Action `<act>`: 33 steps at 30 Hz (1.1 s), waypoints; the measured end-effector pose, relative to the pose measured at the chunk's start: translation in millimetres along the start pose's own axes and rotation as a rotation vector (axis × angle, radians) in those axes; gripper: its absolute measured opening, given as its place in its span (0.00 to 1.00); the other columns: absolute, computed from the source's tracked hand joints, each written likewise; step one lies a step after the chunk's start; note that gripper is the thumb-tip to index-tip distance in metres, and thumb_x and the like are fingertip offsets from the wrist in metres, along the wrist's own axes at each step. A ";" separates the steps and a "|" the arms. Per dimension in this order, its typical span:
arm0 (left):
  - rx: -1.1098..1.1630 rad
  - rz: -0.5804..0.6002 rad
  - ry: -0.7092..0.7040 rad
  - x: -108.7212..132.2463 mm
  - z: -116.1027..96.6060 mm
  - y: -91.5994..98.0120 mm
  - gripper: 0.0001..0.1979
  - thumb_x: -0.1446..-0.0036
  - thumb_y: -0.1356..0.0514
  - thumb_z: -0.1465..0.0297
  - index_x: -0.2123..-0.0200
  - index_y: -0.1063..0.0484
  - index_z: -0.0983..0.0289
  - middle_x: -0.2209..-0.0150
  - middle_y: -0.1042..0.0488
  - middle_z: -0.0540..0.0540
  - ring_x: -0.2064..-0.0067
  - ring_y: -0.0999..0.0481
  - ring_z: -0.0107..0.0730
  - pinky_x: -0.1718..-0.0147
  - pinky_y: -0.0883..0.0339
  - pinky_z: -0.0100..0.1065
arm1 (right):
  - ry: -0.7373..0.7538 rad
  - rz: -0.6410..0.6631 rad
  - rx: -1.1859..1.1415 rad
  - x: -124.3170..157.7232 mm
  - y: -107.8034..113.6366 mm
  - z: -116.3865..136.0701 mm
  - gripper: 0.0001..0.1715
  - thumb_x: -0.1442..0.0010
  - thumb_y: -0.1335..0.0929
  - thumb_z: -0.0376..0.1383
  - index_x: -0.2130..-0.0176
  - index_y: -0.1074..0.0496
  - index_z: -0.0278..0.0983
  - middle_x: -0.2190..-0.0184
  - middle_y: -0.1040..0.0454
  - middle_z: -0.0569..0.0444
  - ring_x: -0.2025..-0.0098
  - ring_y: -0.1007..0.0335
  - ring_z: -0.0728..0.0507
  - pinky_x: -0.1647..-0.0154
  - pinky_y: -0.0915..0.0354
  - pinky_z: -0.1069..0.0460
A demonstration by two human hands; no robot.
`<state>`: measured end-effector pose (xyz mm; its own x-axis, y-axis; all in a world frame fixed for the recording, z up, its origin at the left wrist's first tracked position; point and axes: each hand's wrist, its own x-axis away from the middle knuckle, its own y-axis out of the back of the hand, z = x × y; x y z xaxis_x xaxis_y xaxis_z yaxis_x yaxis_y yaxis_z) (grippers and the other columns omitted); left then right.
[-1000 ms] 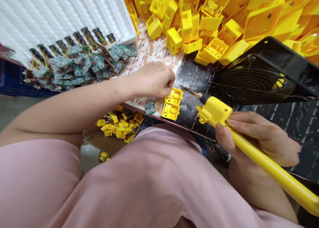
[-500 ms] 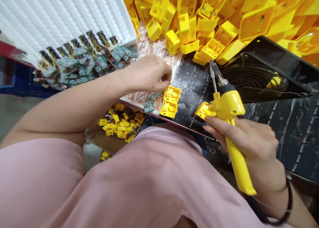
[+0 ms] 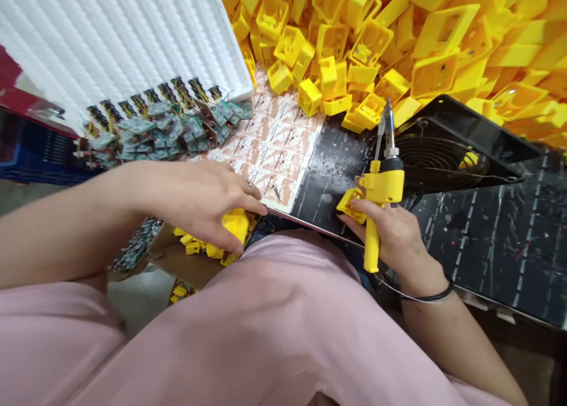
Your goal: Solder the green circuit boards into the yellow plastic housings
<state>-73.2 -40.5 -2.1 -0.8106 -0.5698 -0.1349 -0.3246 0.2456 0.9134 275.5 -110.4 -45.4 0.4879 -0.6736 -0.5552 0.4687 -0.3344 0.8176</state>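
My left hand (image 3: 212, 199) is over a cardboard box (image 3: 177, 249) below the table edge, thumb and fingers apart. A blurred yellow plastic casing (image 3: 235, 223) shows between them; whether it still touches the hand is unclear. My right hand (image 3: 394, 231) grips a yellow soldering gun (image 3: 383, 184), its metal tip pointing up and away from me. The same hand's thumb and fingertips are at a small open yellow casing (image 3: 349, 204) by the table's front edge. Small yellow casings (image 3: 192, 245) fill part of the box, partly hidden by my left hand.
A large heap of yellow casings (image 3: 328, 39) covers the back. A black fan (image 3: 443, 152) stands to the right. Green circuit boards with wires (image 3: 168, 131) lie before a white foam sheet (image 3: 133, 33) at left. A printed sheet (image 3: 279, 152) covers part of the table.
My left hand has moved from the table leftward and down over the box. The two yellow casings and attached boards have left the table edge. My right hand has tilted the soldering gun more upright.
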 end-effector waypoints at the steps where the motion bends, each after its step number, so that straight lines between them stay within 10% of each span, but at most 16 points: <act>1: 0.003 -0.013 0.019 -9.8 11.6 4.7 0.32 0.38 0.37 0.43 0.36 0.25 0.51 0.40 0.20 0.57 0.34 0.26 0.54 0.39 0.29 0.50 | -0.009 -0.005 -0.020 -2.3 -4.3 2.6 0.17 0.32 0.24 0.38 0.45 0.27 0.42 0.60 0.16 0.52 0.64 0.17 0.43 0.63 0.25 0.51; 6: 0.028 -0.145 0.202 -112.1 76.7 -11.6 0.34 0.37 0.41 0.46 0.32 0.31 0.50 0.41 0.20 0.57 0.32 0.30 0.58 0.39 0.31 0.55 | -0.089 0.060 -0.101 -8.9 -23.1 8.2 0.23 0.32 0.25 0.39 0.40 0.28 0.44 0.59 0.17 0.52 0.62 0.18 0.42 0.57 0.23 0.50; 10: 0.000 -0.205 0.445 -159.0 85.5 -29.5 0.31 0.38 0.45 0.51 0.32 0.32 0.48 0.38 0.23 0.57 0.35 0.28 0.62 0.39 0.33 0.62 | -0.110 0.072 -0.118 -6.5 -23.2 5.4 0.27 0.32 0.25 0.45 0.38 0.31 0.43 0.55 0.17 0.48 0.57 0.17 0.39 0.55 0.22 0.47; 17: -0.039 0.382 -0.021 -94.8 9.2 -5.8 0.34 0.37 0.44 0.71 0.28 0.34 0.62 0.44 0.19 0.64 0.45 0.20 0.52 0.42 0.28 0.50 | -0.167 0.068 -0.169 1.3 -17.6 0.5 0.24 0.30 0.26 0.40 0.39 0.31 0.43 0.56 0.17 0.50 0.56 0.16 0.38 0.54 0.22 0.47; 22: 0.115 0.080 -0.101 -50.8 8.9 -28.3 0.40 0.30 0.40 0.60 0.22 0.47 0.68 0.30 0.31 0.72 0.29 0.30 0.52 0.30 0.37 0.47 | -0.156 0.079 -0.230 -0.2 -13.1 0.3 0.28 0.32 0.24 0.39 0.36 0.32 0.44 0.52 0.17 0.48 0.53 0.16 0.38 0.52 0.20 0.45; 29: -0.030 -0.133 -0.086 -40.0 -9.4 -71.3 0.35 0.24 0.50 0.46 0.35 0.27 0.69 0.48 0.17 0.67 0.48 0.19 0.47 0.49 0.28 0.45 | -0.085 0.042 -0.239 -3.7 -14.2 -3.2 0.36 0.32 0.25 0.34 0.30 0.34 0.43 0.52 0.16 0.49 0.57 0.15 0.38 0.56 0.20 0.46; 33: -0.157 -0.129 -0.031 -44.2 -13.7 -65.2 0.37 0.27 0.48 0.43 0.33 0.28 0.66 0.44 0.19 0.65 0.48 0.21 0.48 0.49 0.29 0.49 | -0.063 0.032 -0.211 2.0 -15.5 -8.8 0.42 0.34 0.23 0.34 0.28 0.37 0.44 0.46 0.17 0.46 0.54 0.14 0.36 0.57 0.18 0.45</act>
<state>-9.5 -42.0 -50.4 -0.7825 -0.5636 -0.2646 -0.3493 0.0455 0.9359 275.7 -100.8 -60.6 0.4617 -0.7235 -0.5132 0.6007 -0.1706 0.7810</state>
